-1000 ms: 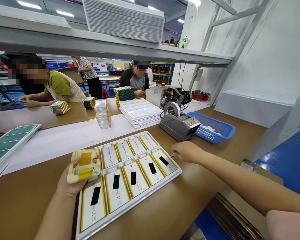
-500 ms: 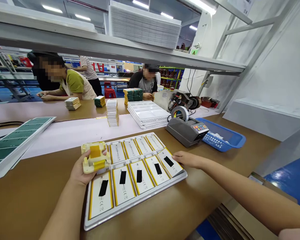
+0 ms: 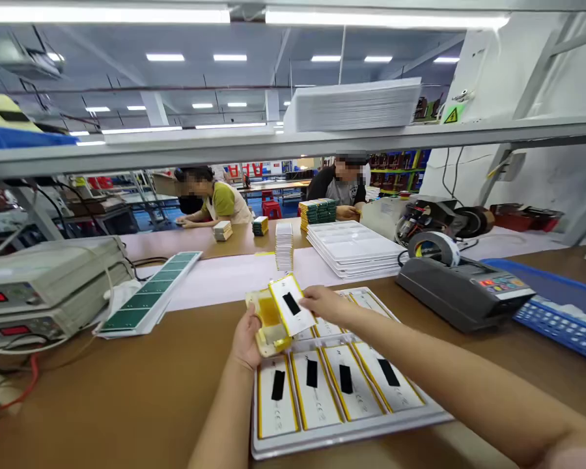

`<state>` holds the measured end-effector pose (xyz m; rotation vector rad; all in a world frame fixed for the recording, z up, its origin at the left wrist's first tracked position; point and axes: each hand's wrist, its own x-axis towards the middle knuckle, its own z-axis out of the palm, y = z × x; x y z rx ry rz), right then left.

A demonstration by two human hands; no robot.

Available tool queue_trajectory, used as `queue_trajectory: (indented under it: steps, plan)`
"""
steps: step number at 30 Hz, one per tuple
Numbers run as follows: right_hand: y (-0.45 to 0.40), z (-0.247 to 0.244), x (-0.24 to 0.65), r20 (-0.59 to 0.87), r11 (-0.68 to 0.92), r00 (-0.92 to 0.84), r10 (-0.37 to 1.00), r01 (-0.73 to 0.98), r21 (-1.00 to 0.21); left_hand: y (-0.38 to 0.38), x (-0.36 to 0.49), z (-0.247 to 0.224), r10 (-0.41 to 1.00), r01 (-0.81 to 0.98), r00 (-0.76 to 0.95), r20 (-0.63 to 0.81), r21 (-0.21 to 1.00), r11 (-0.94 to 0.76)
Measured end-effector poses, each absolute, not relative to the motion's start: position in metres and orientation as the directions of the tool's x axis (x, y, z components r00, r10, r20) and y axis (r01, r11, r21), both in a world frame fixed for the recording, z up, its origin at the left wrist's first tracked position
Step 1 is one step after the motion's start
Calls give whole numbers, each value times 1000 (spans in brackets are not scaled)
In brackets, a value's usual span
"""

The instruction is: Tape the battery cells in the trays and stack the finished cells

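Holding a yellow plastic jig point(image 3: 267, 311) in the left hand point(image 3: 247, 340) | right hand point(image 3: 325, 305) up against a flat battery point(image 3: 290, 304) lying on the jig, can't tell if it's gripping | hands close, above a white tray point(image 3: 346, 447) | back of tray hidden behind hands, jig partly covered

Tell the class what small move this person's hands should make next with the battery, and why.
Probably the right hand should lower the battery flat into the yellow fixture held by the left hand. The battery appears to sit angled across the fixture rather than square in it, and the fixture is held up over the tray, ready to receive it.
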<state>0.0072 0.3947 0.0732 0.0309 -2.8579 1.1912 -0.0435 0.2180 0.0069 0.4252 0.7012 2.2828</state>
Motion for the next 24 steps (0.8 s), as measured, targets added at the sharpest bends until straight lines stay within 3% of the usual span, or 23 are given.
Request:
queue_trajectory:
  steps: [3,6,9,14,19,24]
  plan:
    - [361,70,-13,54,759,-997,-53,-75,-647,217,-45,5,679,-478,-721,142,607,-635]
    - [370,70,-12,73,897,-996,-57,-84,-435,215,-47,2,678,-477,-721,141,609,-634]
    - [422,69,-3,138,982,-989,61,34,-188,215,-47,1,665,-479,-727,171,566,-670]
    - [523,62,18,65,952,-957,282,287,108,217,-47,1,662,-487,-726,187,540,-687]
    - [553,46,29,38,942,-960,276,278,185,217,-50,-2,650,-481,-745,149,555,-678]
    - [558,35,18,-2,953,-962,273,271,135,217,-52,-1,650,-476,-747,138,570,-669]
